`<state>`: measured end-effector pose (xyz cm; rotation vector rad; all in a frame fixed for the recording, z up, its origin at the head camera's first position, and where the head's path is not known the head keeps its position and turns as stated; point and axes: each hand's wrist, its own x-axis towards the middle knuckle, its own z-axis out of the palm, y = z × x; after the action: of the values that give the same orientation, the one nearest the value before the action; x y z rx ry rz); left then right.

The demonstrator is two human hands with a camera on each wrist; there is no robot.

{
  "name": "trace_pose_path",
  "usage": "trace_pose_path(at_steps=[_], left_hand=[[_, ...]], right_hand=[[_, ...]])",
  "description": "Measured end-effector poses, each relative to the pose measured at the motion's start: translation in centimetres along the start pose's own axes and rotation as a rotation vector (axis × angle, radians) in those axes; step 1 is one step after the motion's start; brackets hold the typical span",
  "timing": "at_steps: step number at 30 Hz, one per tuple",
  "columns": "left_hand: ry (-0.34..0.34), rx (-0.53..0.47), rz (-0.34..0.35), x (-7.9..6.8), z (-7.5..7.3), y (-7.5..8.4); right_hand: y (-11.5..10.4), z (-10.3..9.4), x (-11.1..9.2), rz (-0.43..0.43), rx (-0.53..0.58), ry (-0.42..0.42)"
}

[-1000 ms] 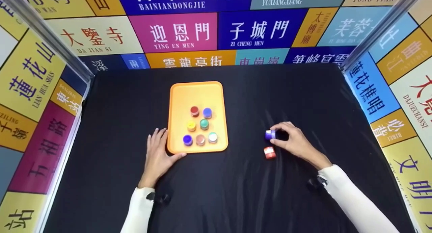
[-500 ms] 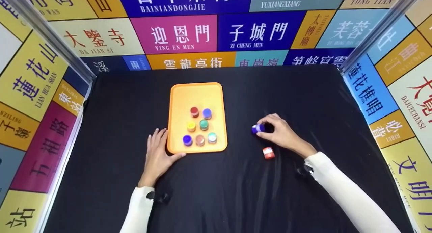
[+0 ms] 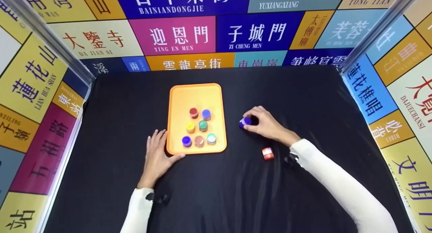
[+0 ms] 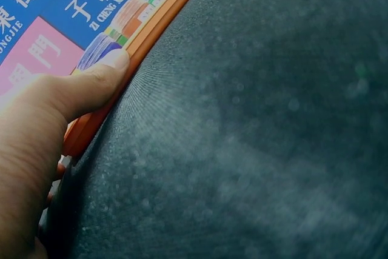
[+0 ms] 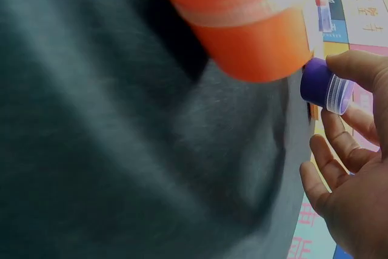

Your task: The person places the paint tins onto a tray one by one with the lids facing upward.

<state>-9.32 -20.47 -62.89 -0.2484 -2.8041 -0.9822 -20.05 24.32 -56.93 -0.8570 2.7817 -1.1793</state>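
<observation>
My right hand (image 3: pixel 268 125) pinches a small purple paint pot (image 3: pixel 245 122) between thumb and fingers, to the right of the orange tray (image 3: pixel 195 87). In the right wrist view this paint pot (image 5: pixel 318 83) lies tilted, its clear ridged lid toward the palm. A red-orange paint pot (image 3: pixel 268 153) lies on its side on the black cloth, nearer the viewer than the right hand. My left hand (image 3: pixel 157 160) rests against the tray's near left corner, fingers spread along its left side. In the left wrist view the thumb (image 4: pixel 100 86) lies on the tray rim.
Several paint pots stand on the tray: dark red (image 3: pixel 193 112), violet (image 3: pixel 206 114), yellow (image 3: pixel 190 127), green (image 3: pixel 203 125), blue (image 3: pixel 186 141), brown (image 3: pixel 199 140) and a white-and-green one (image 3: pixel 211 138). Printed panels (image 3: pixel 172 33) wall in the black-clothed table (image 3: pixel 216 192).
My right hand has carried the purple paint pot leftward and farther away from the red-orange one, toward the tray. The left hand and the tray stay put.
</observation>
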Motion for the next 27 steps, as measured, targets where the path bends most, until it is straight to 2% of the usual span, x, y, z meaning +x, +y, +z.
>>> trace_pose_path(at_steps=[5,13,27], left_hand=[[-0.004,-0.013,-0.007,-0.2,0.1,0.0],[0.012,-0.013,0.011,0.0,0.0,0.2],[0.003,-0.004,0.002,-0.1,-0.1,0.1]], right_hand=[[-0.4,0.4,1.7,0.020,-0.008,-0.036],[-1.2,0.8,3.7,0.025,-0.025,-0.047],[-1.6,1.3,5.3,0.031,-0.043,-0.095]])
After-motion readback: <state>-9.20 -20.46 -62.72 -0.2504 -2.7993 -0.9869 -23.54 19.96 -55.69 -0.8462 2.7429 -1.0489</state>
